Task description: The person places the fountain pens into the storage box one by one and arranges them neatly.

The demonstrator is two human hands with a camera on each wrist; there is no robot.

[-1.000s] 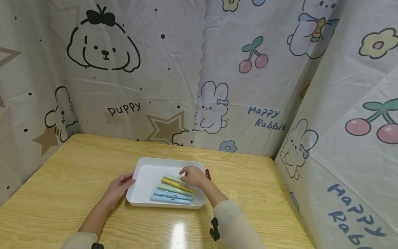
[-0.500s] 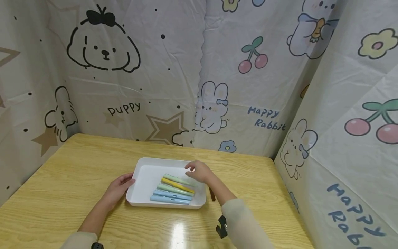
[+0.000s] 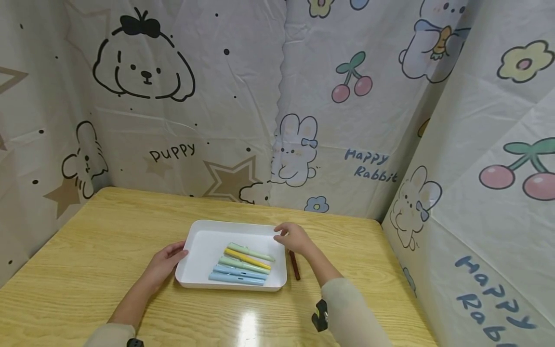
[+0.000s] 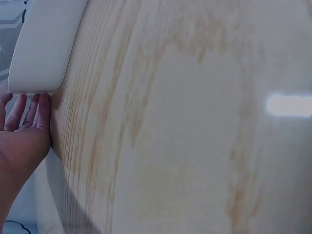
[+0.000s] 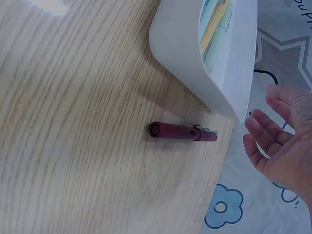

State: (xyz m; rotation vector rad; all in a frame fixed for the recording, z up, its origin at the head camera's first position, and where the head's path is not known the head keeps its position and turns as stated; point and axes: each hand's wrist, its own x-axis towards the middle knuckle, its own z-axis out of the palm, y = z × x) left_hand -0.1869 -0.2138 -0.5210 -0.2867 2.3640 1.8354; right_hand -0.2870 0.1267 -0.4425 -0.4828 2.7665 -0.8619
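A white tray (image 3: 201, 255) holds several pens: light green pens (image 3: 249, 251), a yellow pen (image 3: 247, 258) and light blue pens (image 3: 238, 278), lying side by side. My left hand (image 3: 164, 262) holds the tray's left end, its thumb at the rim and its fingers against the outside wall; the left wrist view shows those fingers (image 4: 43, 111) at the wall. Beyond the tray's far right corner hovers my right hand (image 3: 295, 238), fingers loosely bent, nothing between them. On the table, right of the tray, lies a dark red pen (image 5: 180, 132) with a metal clip.
The wooden table (image 3: 108, 231) ends at a patterned cloth (image 3: 234, 120) hung behind it. A similar cloth (image 3: 485, 231) borders the right side. Light glares off the table's front (image 3: 248, 327).
My right hand has moved right, from above the pens to the tray's far right corner, uncovering the upper green pen and the dark red pen. My left hand has stayed at the tray.
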